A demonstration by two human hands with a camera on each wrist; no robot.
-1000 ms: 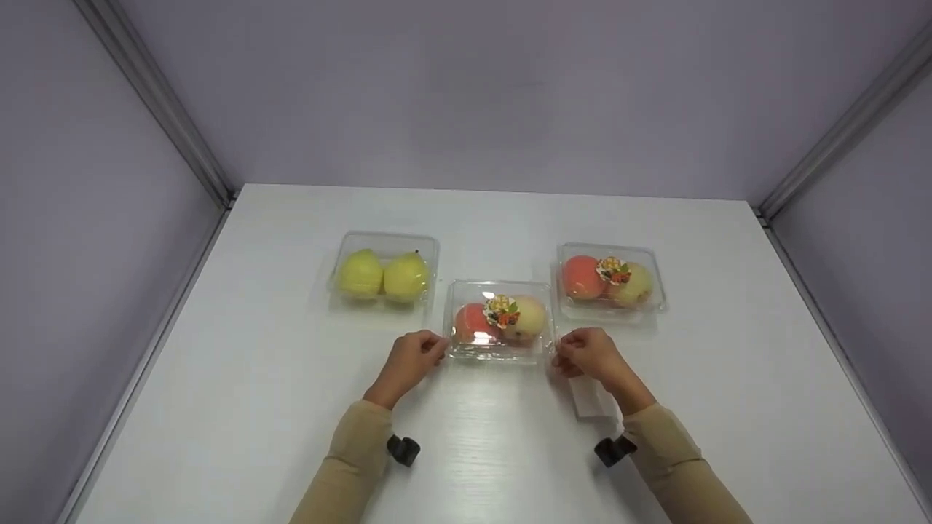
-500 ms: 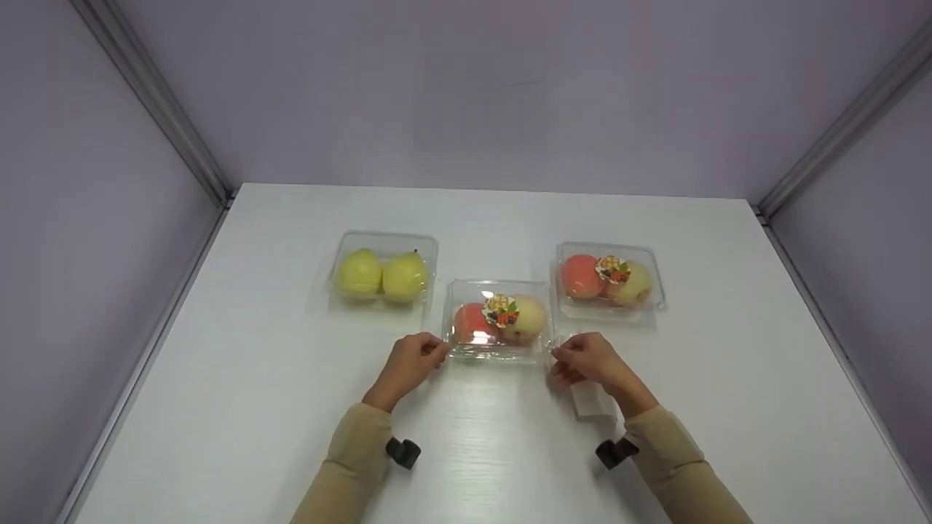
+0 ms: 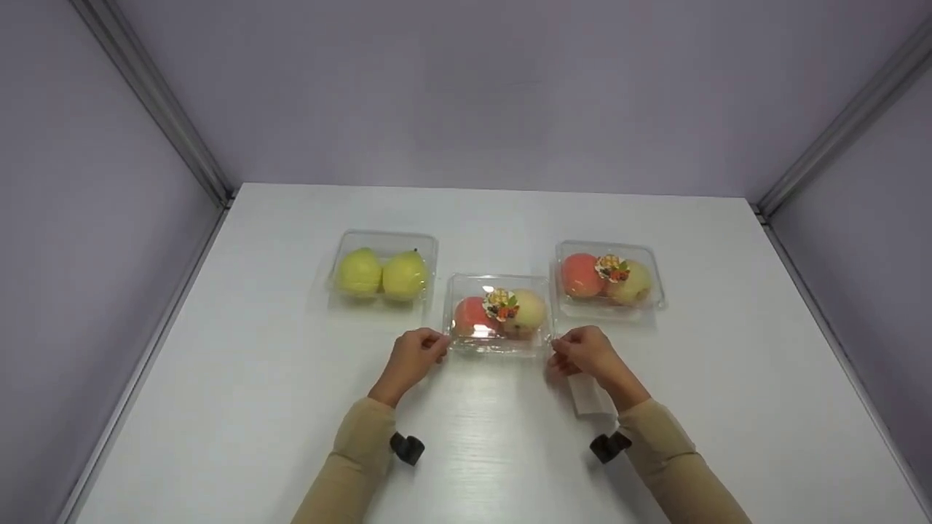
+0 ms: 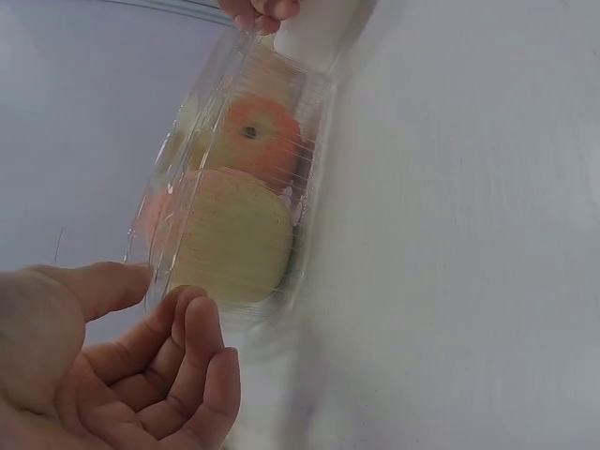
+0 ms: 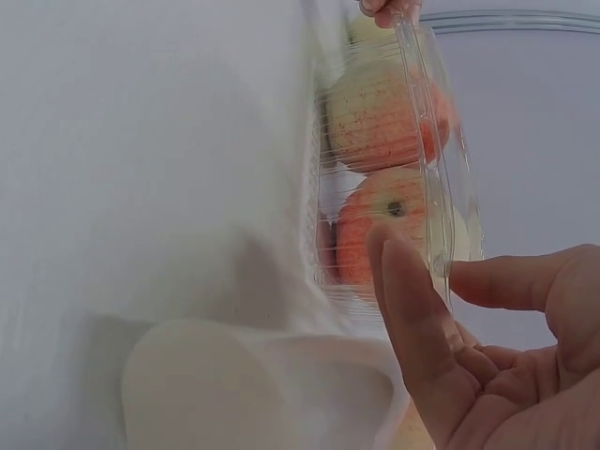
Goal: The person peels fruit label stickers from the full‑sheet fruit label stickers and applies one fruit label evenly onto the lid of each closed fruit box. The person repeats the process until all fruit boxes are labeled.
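Note:
A clear plastic clamshell box [image 3: 499,314] holding a red fruit and a yellowish fruit under a flower sticker sits mid-table. My left hand [image 3: 437,348] pinches its near left corner and my right hand [image 3: 561,353] pinches its near right corner. In the left wrist view the left hand [image 4: 164,300] has its thumb on top of the box [image 4: 234,206] rim and its fingers beneath. In the right wrist view the right hand [image 5: 441,281] has the rim of the box [image 5: 384,159] between thumb and forefinger.
A clear box of two yellow pears [image 3: 382,275] stands at the back left, and a second box of red and yellow fruit [image 3: 608,280] at the back right. A white slip of paper [image 3: 586,397] lies under my right wrist. Grey walls enclose the white table [image 3: 255,407].
Both hands and the middle box between them have shifted slightly away from me. The other two boxes have not moved.

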